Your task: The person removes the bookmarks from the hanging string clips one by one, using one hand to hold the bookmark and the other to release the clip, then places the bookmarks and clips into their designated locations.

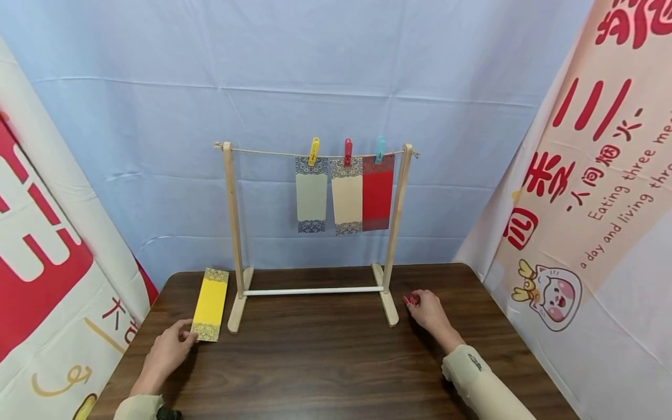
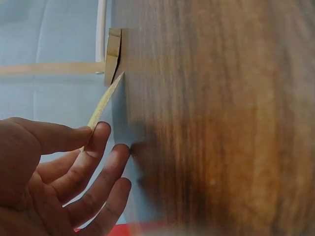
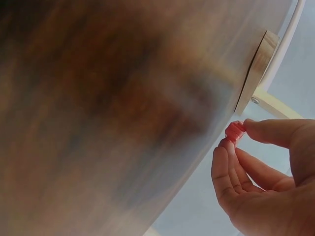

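Observation:
My left hand (image 1: 167, 352) pinches the near left corner of a yellow card (image 1: 211, 300) with patterned ends. Seen edge-on in the left wrist view, the card (image 2: 104, 104) sits between thumb and fingertips, slightly bowed. To the right of the rack, my right hand (image 1: 431, 312) holds a small red clothespin (image 3: 235, 131) between thumb and fingertips, low over the table. On the rack's string (image 1: 268, 153) hang a pale green card (image 1: 312, 195), a cream card (image 1: 347, 195) and a red card (image 1: 377, 195), held by a yellow clothespin (image 1: 314, 150), a red one and a light blue one.
A wooden rack (image 1: 234, 221) stands at the back of the dark wooden table (image 1: 315, 361), its feet joined by a white rod (image 1: 315, 290). Behind it hangs a light blue cloth (image 1: 173, 128). Printed banners (image 1: 593, 175) flank the table on both sides.

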{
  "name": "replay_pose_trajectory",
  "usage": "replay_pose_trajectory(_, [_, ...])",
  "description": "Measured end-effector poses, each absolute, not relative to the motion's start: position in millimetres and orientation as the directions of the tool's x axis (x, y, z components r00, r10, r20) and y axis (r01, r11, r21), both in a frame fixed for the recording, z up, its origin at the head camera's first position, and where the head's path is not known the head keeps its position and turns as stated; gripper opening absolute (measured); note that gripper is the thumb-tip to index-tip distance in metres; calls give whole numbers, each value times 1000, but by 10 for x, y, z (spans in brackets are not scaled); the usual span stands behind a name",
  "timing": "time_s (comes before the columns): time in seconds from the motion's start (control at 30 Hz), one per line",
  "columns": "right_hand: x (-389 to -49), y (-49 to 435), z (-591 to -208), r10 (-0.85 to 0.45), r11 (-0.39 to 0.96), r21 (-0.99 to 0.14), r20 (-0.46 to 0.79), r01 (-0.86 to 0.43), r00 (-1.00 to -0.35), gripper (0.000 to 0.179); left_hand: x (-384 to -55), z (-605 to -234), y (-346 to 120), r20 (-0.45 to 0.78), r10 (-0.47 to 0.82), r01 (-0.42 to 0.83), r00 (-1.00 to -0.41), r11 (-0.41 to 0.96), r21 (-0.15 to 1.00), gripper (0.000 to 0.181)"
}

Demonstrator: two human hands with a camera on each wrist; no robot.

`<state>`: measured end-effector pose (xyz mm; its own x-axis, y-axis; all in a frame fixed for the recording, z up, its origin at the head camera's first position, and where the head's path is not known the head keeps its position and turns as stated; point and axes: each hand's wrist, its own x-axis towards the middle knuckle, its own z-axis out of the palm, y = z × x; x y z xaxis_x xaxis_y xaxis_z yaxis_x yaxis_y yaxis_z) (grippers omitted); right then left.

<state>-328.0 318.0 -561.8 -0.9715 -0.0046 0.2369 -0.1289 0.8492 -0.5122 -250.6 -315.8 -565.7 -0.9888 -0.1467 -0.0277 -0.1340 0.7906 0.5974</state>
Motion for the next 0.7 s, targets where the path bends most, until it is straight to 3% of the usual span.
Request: replay_pose_trajectory(0.7, [-3315, 3175, -5632, -7, 865, -491, 190, -101, -982, 17, -2521, -5683, -3184, -30, -181, -166, -983, 809, 564, 45])
